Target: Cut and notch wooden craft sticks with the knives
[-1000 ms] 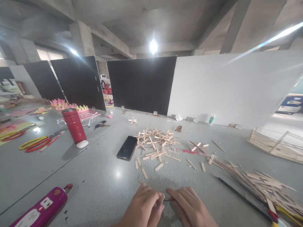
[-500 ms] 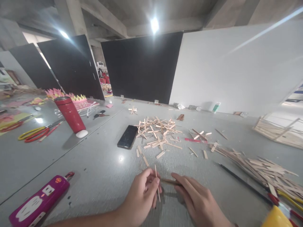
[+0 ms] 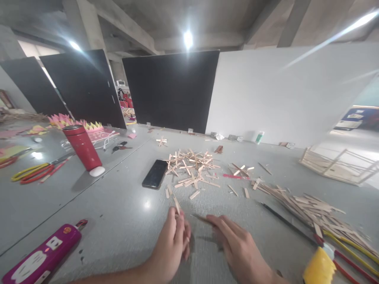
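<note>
Left hand: the left hand (image 3: 170, 244) is curled above the table; a pale bit shows at its fingers, but I cannot tell if it grasps this.
Right hand: the right hand (image 3: 241, 242) pinches a thin strip (image 3: 200, 217), whose narrow end points toward the left hand, without touching it.
Purple object: the purple object (image 3: 44, 252) lies well apart, on the left.
Long strips: the pile of long strips (image 3: 314, 213) is at right.
Phone: the black phone (image 3: 155, 174) lies just beside the heap of short sticks (image 3: 192, 161).
Panels: black panel (image 3: 171, 90) and white panel (image 3: 281, 94) stand behind.
</note>
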Motion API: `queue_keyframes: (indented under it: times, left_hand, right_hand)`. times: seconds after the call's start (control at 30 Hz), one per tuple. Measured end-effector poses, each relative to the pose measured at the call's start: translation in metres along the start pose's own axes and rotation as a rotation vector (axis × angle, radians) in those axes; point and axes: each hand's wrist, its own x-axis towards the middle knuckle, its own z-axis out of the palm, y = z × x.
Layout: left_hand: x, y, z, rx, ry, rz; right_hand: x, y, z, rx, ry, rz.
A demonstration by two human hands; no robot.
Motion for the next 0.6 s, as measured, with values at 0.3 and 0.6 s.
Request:
queue_keyframes:
  times: [0.3, 0.6]
  left_hand:
    - [0.009, -0.002, -0.010, 0.027, 0.016, 0.088]
    - [0.011, -0.002, -0.010, -0.048, -0.006, 0.040]
  right_hand:
    - [0.003, 0.015, 0.008, 0.055, -0.036, 0.163]
    - [0.001, 0.013, 0.005, 0.063, -0.110, 0.166]
